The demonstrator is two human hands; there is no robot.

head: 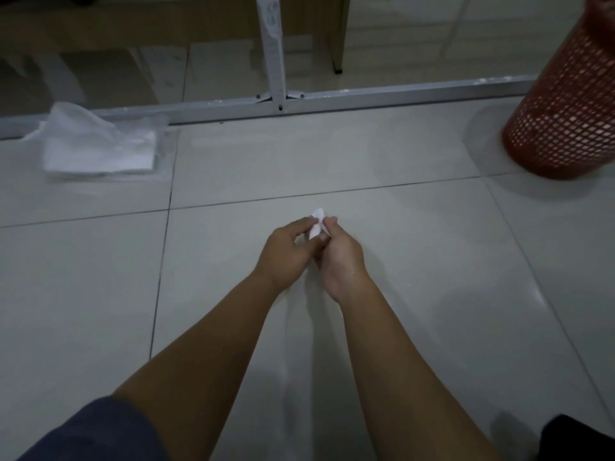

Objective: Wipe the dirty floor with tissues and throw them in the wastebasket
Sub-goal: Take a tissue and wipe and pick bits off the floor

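Mostly hidden tissue (316,222) btwn both hands, left hand (287,251), right hand (339,261)

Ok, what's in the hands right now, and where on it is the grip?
A small folded tissue. The left hand pinches its left side and the right hand its right side, leaving the top corner free.

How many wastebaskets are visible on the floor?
1. The red mesh wastebasket stands on the tiled floor at the far right, partly cut off by the frame edge; others may be out of view.
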